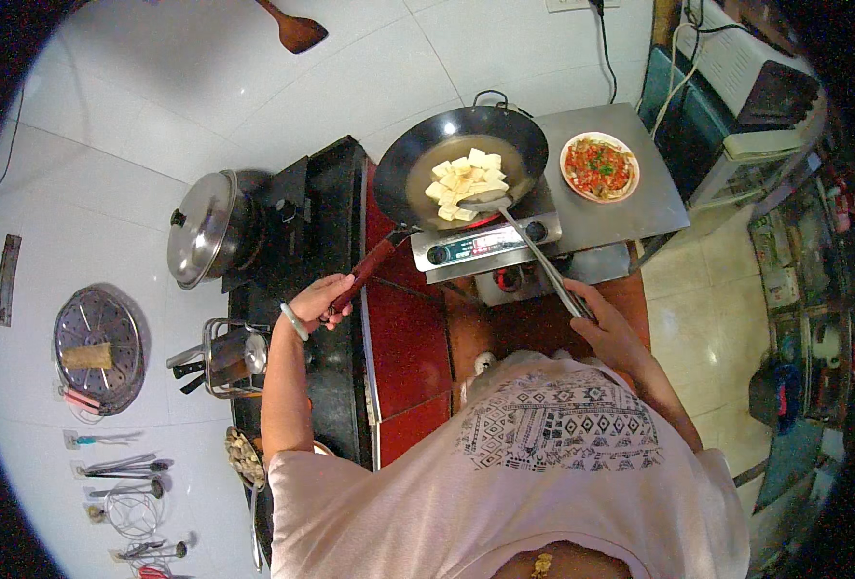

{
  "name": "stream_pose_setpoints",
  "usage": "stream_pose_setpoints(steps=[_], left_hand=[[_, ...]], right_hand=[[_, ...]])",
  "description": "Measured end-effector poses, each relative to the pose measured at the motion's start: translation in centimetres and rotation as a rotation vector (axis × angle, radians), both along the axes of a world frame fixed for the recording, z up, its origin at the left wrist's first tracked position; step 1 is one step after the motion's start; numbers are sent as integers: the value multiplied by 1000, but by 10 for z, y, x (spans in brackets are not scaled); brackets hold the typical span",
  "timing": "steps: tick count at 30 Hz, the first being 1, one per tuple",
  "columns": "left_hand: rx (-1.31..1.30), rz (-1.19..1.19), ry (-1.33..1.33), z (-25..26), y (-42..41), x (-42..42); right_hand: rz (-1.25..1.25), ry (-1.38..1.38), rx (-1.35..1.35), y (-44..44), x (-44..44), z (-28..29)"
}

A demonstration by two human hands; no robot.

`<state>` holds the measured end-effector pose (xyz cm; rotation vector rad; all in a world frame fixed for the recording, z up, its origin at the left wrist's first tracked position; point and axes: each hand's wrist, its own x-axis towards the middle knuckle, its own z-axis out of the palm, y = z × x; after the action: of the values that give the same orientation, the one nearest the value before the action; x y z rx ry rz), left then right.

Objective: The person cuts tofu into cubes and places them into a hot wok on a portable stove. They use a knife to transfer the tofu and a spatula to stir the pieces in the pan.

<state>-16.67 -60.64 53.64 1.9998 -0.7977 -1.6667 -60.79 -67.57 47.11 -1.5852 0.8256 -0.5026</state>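
Note:
A large dark wok [391, 174] rests on a portable gas or electric cooker [496, 244] with a lit front panel. Pale tofu-like pieces [464, 177] lie in its middle, in a shallow layer of liquid. My left hand [324, 300], a pale bangle at its wrist, grips the wok's reddish-brown handle [375, 262]. The long metal handle of a cooking spatula [536, 250] is held in my right hand [605, 318]. Its blade reaches into the wok at the near edge of the pieces and partly covers some of them.
Right of the wok, a bowl of red chopped food [600, 166] stands on the metal table [655, 203]. A lidded steel pot [207, 228] sits on the black counter at left, with a knife rack [233, 358] nearer me. An oven-like appliance [757, 155] stands far right.

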Motion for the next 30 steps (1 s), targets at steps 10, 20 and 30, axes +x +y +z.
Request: stream_pose_setpoints(steps=[10, 20, 30], left_hand=[[-217, 221, -154, -7, 19, -12], [-586, 539, -72, -36, 38, -31], [-702, 913, 350, -70, 45, -41]], right_hand=[[-11, 5, -7, 0, -1, -7], [-41, -14, 10, 2, -2, -17], [27, 24, 2, -1, -2, -6]])
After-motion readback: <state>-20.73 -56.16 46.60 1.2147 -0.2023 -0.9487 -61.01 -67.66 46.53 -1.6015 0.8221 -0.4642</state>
